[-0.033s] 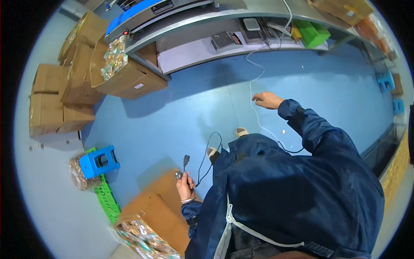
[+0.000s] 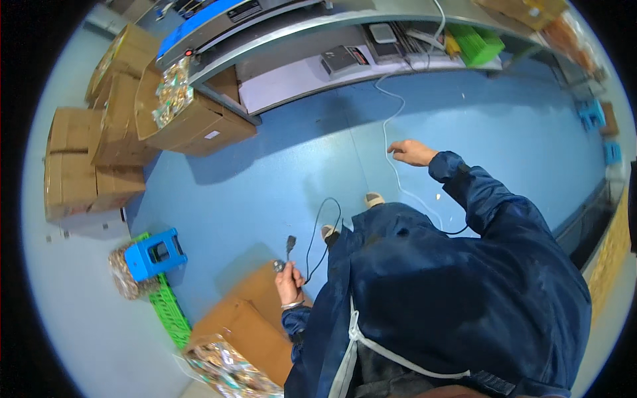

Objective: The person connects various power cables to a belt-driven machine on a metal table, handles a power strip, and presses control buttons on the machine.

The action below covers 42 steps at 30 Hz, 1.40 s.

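Smooth, glossy floor (image 2: 232,192) catches light mid-frame, beneath a dull-sheened metal desk (image 2: 371,10) up top. Matt cardboard boxes (image 2: 73,176) stand at left, above a smooth plastic stool (image 2: 139,260); a plastic plug (image 2: 290,243) and creased cloth garment (image 2: 411,265) appear lower center.

Dark cable (image 2: 330,198) — looped, plug (image 2: 291,243) protruding, in left grip (image 2: 288,285)

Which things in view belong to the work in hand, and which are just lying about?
In hand or nearest:
- dark cable and its black connector, in the left hand's grip
- white cord, near the right hand in view

Lying about:
- blue stool
- green crate
- stacked cardboard boxes
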Each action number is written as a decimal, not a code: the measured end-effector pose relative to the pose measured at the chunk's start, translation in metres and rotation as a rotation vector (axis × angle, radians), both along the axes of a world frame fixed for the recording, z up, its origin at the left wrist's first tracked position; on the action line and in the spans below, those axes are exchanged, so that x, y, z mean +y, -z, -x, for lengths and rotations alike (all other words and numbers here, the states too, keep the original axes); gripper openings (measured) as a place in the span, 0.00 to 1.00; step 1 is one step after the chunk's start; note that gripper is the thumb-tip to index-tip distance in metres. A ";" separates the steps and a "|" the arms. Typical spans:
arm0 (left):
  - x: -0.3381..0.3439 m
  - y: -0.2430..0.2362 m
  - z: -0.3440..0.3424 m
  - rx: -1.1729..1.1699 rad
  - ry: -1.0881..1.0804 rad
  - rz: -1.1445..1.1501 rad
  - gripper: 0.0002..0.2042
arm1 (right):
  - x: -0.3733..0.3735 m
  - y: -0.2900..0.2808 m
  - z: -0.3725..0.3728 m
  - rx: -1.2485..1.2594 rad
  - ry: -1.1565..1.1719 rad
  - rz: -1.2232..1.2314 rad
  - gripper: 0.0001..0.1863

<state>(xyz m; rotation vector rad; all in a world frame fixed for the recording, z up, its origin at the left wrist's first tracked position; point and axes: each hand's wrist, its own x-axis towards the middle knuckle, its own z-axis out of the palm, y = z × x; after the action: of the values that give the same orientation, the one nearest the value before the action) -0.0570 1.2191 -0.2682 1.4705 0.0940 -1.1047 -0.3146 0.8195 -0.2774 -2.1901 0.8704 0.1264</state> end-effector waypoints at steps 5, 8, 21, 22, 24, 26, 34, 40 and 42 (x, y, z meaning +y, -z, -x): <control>-0.039 -0.013 -0.053 0.057 0.224 0.001 0.09 | 0.072 0.060 0.061 0.404 0.065 0.106 0.14; -0.057 -0.035 -0.089 0.021 0.362 0.103 0.10 | 0.112 0.060 0.086 0.463 0.087 -0.211 0.17; -0.131 -0.117 -0.147 -0.033 0.482 0.564 0.18 | 0.077 0.037 0.003 0.189 0.203 -0.184 0.17; -0.132 -0.121 -0.159 -0.064 0.528 0.540 0.18 | 0.064 0.030 -0.027 0.114 0.167 -0.167 0.17; -0.134 -0.124 -0.175 -0.125 0.488 0.512 0.17 | 0.045 0.009 -0.096 0.008 0.034 -0.180 0.18; -0.137 -0.138 -0.193 -0.218 0.439 0.445 0.16 | 0.036 -0.025 -0.177 -0.096 -0.115 -0.301 0.21; -0.111 -0.151 -0.276 -0.156 0.027 0.567 0.15 | 0.121 -0.103 -0.449 -0.484 -0.819 -0.504 0.30; -0.024 -0.178 -0.430 -0.295 -0.449 0.815 0.12 | 0.161 -0.080 -0.586 -0.016 -1.040 -1.004 0.11; 0.012 -0.198 -0.486 -0.366 -0.601 0.865 0.11 | 0.162 -0.083 -0.625 0.087 -1.086 -1.035 0.11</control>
<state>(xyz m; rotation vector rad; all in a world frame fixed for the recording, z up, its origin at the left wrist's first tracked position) 0.4286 1.2310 -0.0707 0.7455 -0.1750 -0.2859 0.3105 0.9818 -0.1949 -1.3989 -0.4152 0.9524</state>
